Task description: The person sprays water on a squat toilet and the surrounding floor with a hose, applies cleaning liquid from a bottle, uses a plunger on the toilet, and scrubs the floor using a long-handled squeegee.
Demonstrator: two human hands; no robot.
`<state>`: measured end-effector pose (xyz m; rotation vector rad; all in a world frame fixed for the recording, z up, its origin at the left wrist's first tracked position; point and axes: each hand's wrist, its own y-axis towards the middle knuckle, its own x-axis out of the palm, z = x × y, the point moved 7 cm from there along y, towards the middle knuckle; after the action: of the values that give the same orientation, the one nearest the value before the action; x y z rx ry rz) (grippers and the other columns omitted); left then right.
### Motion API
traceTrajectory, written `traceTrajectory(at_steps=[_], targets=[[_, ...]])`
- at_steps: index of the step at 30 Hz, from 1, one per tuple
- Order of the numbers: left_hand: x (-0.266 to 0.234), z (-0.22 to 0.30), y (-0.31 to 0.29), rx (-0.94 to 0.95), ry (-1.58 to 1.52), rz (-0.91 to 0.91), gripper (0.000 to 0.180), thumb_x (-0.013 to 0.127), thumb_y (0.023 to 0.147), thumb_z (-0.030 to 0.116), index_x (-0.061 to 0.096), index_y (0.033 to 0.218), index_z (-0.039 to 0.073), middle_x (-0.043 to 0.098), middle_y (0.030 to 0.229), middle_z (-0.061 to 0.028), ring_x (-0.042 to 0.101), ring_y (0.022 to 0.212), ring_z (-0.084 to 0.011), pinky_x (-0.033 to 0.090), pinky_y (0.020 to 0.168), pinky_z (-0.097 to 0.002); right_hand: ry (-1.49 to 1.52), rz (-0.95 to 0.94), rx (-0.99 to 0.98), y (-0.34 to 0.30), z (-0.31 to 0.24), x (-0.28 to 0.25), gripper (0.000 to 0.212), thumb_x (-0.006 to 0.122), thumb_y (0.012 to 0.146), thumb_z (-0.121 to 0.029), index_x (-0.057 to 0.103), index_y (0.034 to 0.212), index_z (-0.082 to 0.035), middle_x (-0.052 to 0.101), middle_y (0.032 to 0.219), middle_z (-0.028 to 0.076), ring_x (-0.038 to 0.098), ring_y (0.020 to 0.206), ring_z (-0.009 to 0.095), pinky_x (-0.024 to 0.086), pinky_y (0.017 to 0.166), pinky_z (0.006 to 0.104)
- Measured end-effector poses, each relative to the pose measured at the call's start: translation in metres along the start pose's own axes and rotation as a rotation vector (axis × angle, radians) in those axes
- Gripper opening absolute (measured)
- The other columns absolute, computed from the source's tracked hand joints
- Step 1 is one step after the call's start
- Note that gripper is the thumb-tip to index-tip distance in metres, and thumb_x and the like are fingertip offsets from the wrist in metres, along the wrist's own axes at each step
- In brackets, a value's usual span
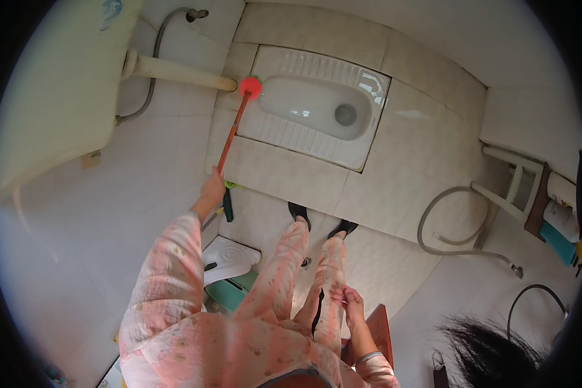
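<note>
My left hand [211,191] is closed round the lower end of a toilet brush with a long red handle [232,136]. The brush's round pinkish-red head [250,88] rests by the left end of a white squat toilet [297,107], at its rim. A little green shows at the far side of the head. My right hand [350,304] hangs beside my right thigh with loosely bent, parted fingers, and nothing shows in it. A black strip [318,310] lies along the trouser leg next to that hand.
A raised tiled step [291,174] surrounds the toilet, my feet below it. A cistern [64,84] with a pipe [181,72] is at left. A white stool [231,260] and green basin [229,294] stand by my left leg. At right are a grey hose [427,213] and a rack [514,178].
</note>
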<state>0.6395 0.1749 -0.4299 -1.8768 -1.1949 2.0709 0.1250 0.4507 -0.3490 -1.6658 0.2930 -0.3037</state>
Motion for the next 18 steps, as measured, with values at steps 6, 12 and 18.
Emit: traceTrajectory(at_steps=[6, 12, 18], targets=[[-0.036, 0.042, 0.044, 0.133, -0.02, 0.049, 0.031, 0.031, 0.096, 0.03, 0.039, 0.106, 0.002, 0.06, 0.083, -0.0264, 0.058, 0.081, -0.0446, 0.045, 0.069, -0.0527, -0.037, -0.024, -0.084, 0.008, -0.017, 0.01, 0.025, 0.042, 0.096, -0.017, 0.055, 0.111, -0.001, 0.063, 0.099, 0.01, 0.063, 0.082, 0.017, 0.051, 0.073, 0.0277], [0.007, 0.001, -0.039, 0.0, 0.086, -0.124, 0.034, 0.032, 0.095, 0.033, 0.037, 0.112, 0.004, 0.062, 0.084, -0.024, 0.06, 0.082, -0.0427, 0.047, 0.07, -0.0518, 0.027, -0.01, -0.033, -0.005, -0.002, 0.003, 0.025, 0.042, 0.096, -0.016, 0.054, 0.111, -0.001, 0.063, 0.099, 0.011, 0.063, 0.082, 0.018, 0.052, 0.073, 0.0283], [-0.006, 0.014, 0.019, 0.103, 0.17, -0.041, 0.033, 0.033, 0.096, 0.033, 0.038, 0.112, 0.005, 0.062, 0.081, -0.0222, 0.06, 0.078, -0.0417, 0.047, 0.067, -0.0515, 0.007, -0.006, -0.097, 0.001, -0.016, -0.002, 0.024, 0.042, 0.096, -0.017, 0.055, 0.109, -0.001, 0.063, 0.097, 0.009, 0.062, 0.08, 0.017, 0.051, 0.07, 0.0272]])
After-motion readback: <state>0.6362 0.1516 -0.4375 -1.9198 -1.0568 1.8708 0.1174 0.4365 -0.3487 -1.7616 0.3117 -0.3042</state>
